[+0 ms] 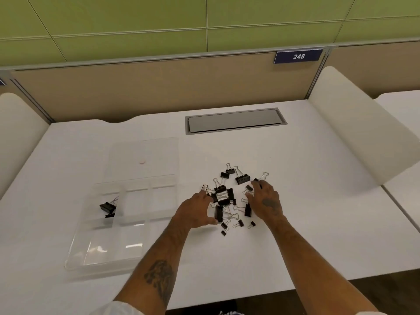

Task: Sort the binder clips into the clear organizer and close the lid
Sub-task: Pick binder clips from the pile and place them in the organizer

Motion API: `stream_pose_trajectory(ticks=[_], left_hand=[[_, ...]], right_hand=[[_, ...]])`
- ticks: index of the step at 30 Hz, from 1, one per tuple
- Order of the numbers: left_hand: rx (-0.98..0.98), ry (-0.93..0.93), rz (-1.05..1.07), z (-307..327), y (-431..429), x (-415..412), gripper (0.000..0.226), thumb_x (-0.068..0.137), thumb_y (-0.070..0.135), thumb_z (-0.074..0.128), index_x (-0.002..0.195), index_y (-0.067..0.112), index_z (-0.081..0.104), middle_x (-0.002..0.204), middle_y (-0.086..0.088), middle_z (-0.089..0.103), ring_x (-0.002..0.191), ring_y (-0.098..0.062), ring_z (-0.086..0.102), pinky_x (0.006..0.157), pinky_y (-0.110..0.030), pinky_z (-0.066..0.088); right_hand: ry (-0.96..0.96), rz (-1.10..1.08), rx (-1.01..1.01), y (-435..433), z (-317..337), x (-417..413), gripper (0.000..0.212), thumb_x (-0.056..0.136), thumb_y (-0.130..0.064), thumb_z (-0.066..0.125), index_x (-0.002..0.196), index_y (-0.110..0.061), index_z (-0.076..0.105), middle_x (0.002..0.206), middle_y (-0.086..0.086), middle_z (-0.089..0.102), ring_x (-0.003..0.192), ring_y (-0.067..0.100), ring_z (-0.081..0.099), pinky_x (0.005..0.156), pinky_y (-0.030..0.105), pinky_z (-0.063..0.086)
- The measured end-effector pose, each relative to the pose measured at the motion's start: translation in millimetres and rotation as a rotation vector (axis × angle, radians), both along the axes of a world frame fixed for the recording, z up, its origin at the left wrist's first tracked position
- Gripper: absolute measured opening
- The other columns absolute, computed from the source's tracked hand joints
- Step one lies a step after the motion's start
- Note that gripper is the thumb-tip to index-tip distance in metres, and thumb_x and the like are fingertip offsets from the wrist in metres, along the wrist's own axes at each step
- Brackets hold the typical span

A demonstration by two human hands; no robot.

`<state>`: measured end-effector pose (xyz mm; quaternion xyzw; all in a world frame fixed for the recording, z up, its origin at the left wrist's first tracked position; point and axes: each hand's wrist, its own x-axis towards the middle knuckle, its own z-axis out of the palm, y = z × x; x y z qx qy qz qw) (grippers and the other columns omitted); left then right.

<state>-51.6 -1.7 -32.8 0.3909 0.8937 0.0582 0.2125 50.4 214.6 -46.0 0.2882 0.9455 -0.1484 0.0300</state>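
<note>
Several black binder clips [229, 198] of different sizes lie in a loose pile on the white desk, right of centre. The clear organizer [91, 258] sits to the left with its lid [145, 153] folded back flat behind it. Two clips [107, 208] lie in its far-left compartment. My left hand [195, 210] cups the left side of the pile with its fingers spread, and the thumb touches a large clip [218, 213]. My right hand [266, 200] is at the right side of the pile and pinches a small clip [249, 188] between thumb and forefinger.
A grey cable hatch [236, 121] is set into the desk behind the pile. Curved white dividers stand at the left [16, 123] and right [354, 123]. A tan partition with a blue sign 248 [298, 56] runs along the back. The desk's front edge [272, 289] is near my arms.
</note>
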Motion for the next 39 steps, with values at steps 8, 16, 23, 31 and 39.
stream_pose_trajectory(ticks=[8,16,23,31,39], left_hand=[[-0.041,-0.069,0.035,-15.0,0.5,4.5,0.087,0.072,0.051,0.075,0.144,0.022,0.036,0.142,0.000,0.036,0.129,-0.019,0.038,0.100,-0.039,0.043],[0.016,-0.104,0.058,-16.6,5.8,7.3,0.086,0.073,0.051,0.075,0.145,0.028,0.034,0.145,0.002,0.036,0.132,-0.018,0.036,0.101,-0.038,0.042],[0.043,-0.053,0.031,-20.3,14.4,12.1,0.076,0.076,0.055,0.070,0.140,0.025,0.042,0.139,0.003,0.040,0.127,-0.017,0.041,0.096,-0.036,0.045],[0.125,-0.078,0.134,-10.8,18.2,9.8,0.033,0.081,0.035,0.070,0.107,0.022,0.054,0.108,0.003,0.059,0.092,-0.017,0.055,0.074,-0.031,0.045],[0.094,-0.208,0.128,-14.0,16.1,10.5,0.066,0.074,0.044,0.077,0.131,0.026,0.049,0.127,0.004,0.053,0.111,-0.017,0.052,0.091,-0.033,0.044]], right_hand=[[0.028,-0.325,-0.163,34.4,4.0,-15.8,0.044,0.094,-0.030,0.047,0.134,-0.012,0.047,0.129,0.015,0.045,0.121,0.032,0.040,0.096,0.045,0.042],[-0.058,-0.139,-0.138,43.3,-10.8,-19.9,0.046,0.099,-0.026,0.044,0.144,-0.022,0.037,0.136,0.014,0.040,0.123,0.031,0.038,0.093,0.043,0.044],[-0.037,-0.241,-0.133,42.9,-15.7,-21.2,0.032,0.096,-0.021,0.045,0.125,-0.010,0.053,0.126,0.015,0.046,0.117,0.031,0.042,0.085,0.041,0.046],[0.124,-0.310,-0.287,46.5,-13.5,-19.8,0.029,0.091,-0.015,0.055,0.118,-0.006,0.059,0.116,0.014,0.046,0.099,0.031,0.056,0.087,0.043,0.053],[0.306,-0.373,-0.406,40.5,-0.2,-14.5,0.032,0.086,-0.006,0.065,0.117,-0.011,0.058,0.122,0.011,0.044,0.095,0.026,0.057,0.077,0.038,0.057]])
